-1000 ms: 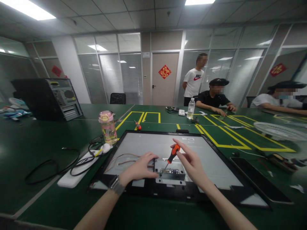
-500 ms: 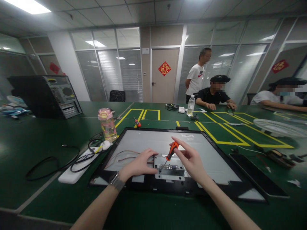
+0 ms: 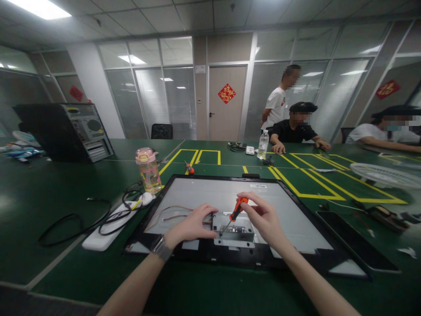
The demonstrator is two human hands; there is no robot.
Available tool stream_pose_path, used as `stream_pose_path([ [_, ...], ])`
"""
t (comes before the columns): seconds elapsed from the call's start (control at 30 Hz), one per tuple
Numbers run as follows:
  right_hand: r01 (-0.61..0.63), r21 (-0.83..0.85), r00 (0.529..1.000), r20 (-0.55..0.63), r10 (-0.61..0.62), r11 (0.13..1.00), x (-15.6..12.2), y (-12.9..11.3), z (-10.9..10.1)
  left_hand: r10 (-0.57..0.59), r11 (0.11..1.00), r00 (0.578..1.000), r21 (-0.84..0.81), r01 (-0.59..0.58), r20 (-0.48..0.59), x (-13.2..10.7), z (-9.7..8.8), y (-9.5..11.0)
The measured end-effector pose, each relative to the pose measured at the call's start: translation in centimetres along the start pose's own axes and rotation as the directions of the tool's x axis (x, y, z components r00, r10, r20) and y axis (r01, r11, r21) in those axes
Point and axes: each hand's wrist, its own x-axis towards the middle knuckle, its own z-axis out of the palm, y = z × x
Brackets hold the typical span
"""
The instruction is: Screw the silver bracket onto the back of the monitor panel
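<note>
A flat black-framed display panel (image 3: 276, 206) lies in front of me, its grey face up. Near its front edge sits a silver metal bracket (image 3: 237, 243) with a row of connectors. My right hand (image 3: 263, 215) grips the orange-and-black handle of a screwdriver (image 3: 237, 210) between thumb and fingers. The screwdriver slants down to the left, its tip at the bracket's left part; whether it sits in a screw is too small to tell. My left hand (image 3: 197, 223) holds the bracket's left side between thumb and fingers. Thin wires (image 3: 167, 210) run under that hand.
Left of the panel are a white power strip (image 3: 105, 232) with black cables and a pink-lidded bottle (image 3: 148, 169). A computer case (image 3: 55, 131) stands far left. A black slab (image 3: 357, 241) lies at right, a small red tool (image 3: 190, 168) behind. People are across the table.
My right hand's raised index finger has come down and curled over the top of the screwdriver handle. My left hand keeps its place. The standing person has shifted right.
</note>
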Motion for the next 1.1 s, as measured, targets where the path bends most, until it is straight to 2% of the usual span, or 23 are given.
stream_pose_path([
  [0.13,-0.092,-0.011,0.995,0.028,0.092,0.996,-0.21,-0.51,0.08,0.01,1.0,1.0,0.001,-0.01,-0.006,-0.02,0.12,-0.33],
  [0.23,-0.114,0.008,0.992,0.049,0.113,0.993,-0.31,-0.67,0.08,0.002,1.0,1.0,-0.001,-0.002,-0.007,0.0,0.18,-0.43],
  [0.33,-0.094,0.032,0.994,0.063,0.092,0.995,-0.26,-0.55,0.12,-0.017,1.0,1.0,-0.003,0.017,-0.003,-0.02,0.15,-0.37],
  [0.5,0.005,0.03,1.0,0.006,-0.005,1.0,-0.15,-0.37,0.24,-0.027,1.0,1.0,0.005,0.027,0.01,-0.07,0.04,-0.19],
  [0.73,-0.086,-0.038,0.996,0.018,0.087,0.996,-0.28,-0.77,0.16,-0.02,1.0,1.0,-0.016,0.02,0.006,-0.01,0.03,0.24],
  [0.93,-0.013,-0.028,1.0,-0.005,0.013,1.0,-0.27,-0.63,0.4,-0.019,1.0,1.0,-0.011,0.019,0.002,-0.04,-0.02,0.28],
  [1.1,-0.053,-0.072,0.998,-0.02,0.052,0.996,-0.29,-0.65,0.37,-0.006,1.0,1.0,-0.015,0.006,0.004,-0.05,-0.03,0.15],
])
